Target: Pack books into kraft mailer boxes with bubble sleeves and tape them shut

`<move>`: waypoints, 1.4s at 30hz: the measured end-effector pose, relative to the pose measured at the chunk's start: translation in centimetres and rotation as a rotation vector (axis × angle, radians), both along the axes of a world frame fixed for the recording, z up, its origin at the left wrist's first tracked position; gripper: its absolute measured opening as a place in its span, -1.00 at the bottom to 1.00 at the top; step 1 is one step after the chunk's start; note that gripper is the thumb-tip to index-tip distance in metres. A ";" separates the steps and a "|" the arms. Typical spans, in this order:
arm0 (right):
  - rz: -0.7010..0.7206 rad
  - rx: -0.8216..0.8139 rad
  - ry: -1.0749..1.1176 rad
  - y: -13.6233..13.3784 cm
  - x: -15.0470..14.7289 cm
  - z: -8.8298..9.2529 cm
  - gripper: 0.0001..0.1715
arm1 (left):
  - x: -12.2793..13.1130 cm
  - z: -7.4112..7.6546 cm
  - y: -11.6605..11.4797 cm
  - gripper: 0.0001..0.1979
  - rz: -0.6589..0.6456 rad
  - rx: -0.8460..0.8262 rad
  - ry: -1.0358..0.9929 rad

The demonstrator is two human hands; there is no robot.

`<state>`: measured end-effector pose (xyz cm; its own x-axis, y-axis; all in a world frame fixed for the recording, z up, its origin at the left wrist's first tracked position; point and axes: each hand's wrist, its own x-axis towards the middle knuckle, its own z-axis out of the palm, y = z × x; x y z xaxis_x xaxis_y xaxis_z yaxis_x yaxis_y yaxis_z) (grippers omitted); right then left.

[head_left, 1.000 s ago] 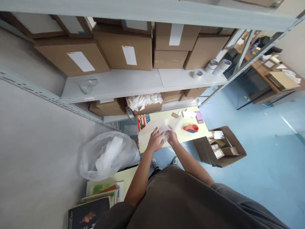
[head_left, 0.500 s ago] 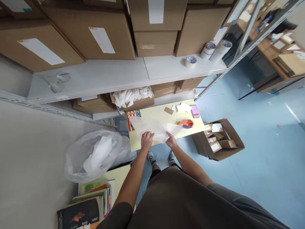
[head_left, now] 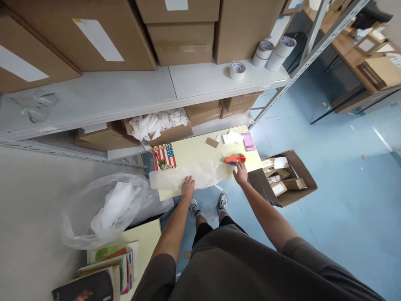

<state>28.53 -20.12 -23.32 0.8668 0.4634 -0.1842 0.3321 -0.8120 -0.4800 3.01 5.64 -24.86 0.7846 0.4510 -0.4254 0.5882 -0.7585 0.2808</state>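
A translucent white plastic sheet (head_left: 205,175) lies across the pale yellow table and hangs slightly over its near edge. My left hand (head_left: 188,187) rests on the sheet's near side, fingers laid over it. Out to the right, my right hand (head_left: 240,172) has its fingers extended at the near edge of an orange and blue tape dispenser (head_left: 234,159); a firm grip on it cannot be made out. A magazine with a flag cover (head_left: 164,156) lies at the table's left end, its lower edge under the sheet.
A brown card piece (head_left: 212,142), white papers (head_left: 232,137) and a pinkish item (head_left: 248,141) lie along the table's back. An open carton (head_left: 300,167) holds small boxes at right. Tape rolls (head_left: 237,71) stand on the shelf above. A clear bag (head_left: 106,209) bulges at left.
My right hand has left the sheet and moved right to the tape dispenser. The sheet now lies flatter and nearer the front edge, uncovering more of the magazine. The view has shifted right.
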 end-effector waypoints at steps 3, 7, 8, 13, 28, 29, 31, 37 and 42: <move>0.109 -0.126 0.062 1.1 3.1 -0.2 -0.20 | 0.1 -1.2 -0.1 -0.47 0.027 -0.019 0.053; 0.055 -0.059 0.106 2.8 6.7 -1.4 -0.37 | 0.4 -2.1 -0.6 -0.32 0.025 -0.030 0.058; 0.025 0.000 0.107 3.0 7.7 -1.5 -0.43 | 0.6 -2.2 -0.9 -0.29 0.023 -0.033 0.056; -0.118 0.177 0.084 2.9 10.1 -1.5 -0.49 | 2.4 -1.9 -4.0 -0.28 0.044 -0.068 0.001; 0.536 -0.288 0.227 5.9 -4.8 -5.2 -0.10 | -0.8 -0.6 -3.0 -0.20 0.276 -0.042 -0.010; 0.551 -0.302 0.213 5.8 -4.8 -5.5 -0.09 | -2.4 -0.6 -2.3 -0.22 0.341 -0.033 0.023; 0.575 -0.332 0.187 5.9 -4.5 -5.8 -0.08 | -5.3 -0.7 -0.9 -0.25 0.396 -0.035 0.042; 0.635 -0.400 0.149 7.9 -3.4 -5.8 -0.07 | -9.2 -1.0 1.5 -0.19 0.452 -0.042 0.117; 0.549 -0.371 0.157 9.2 -3.6 -4.5 -0.05 | -9.5 -0.8 1.8 -0.09 0.425 -0.059 0.087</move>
<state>24.97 -10.96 -27.81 0.4742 0.7103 -0.5202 0.6924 -0.6658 -0.2780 -6.48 7.46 -25.64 0.4945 0.6991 -0.5164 0.8680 -0.4281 0.2516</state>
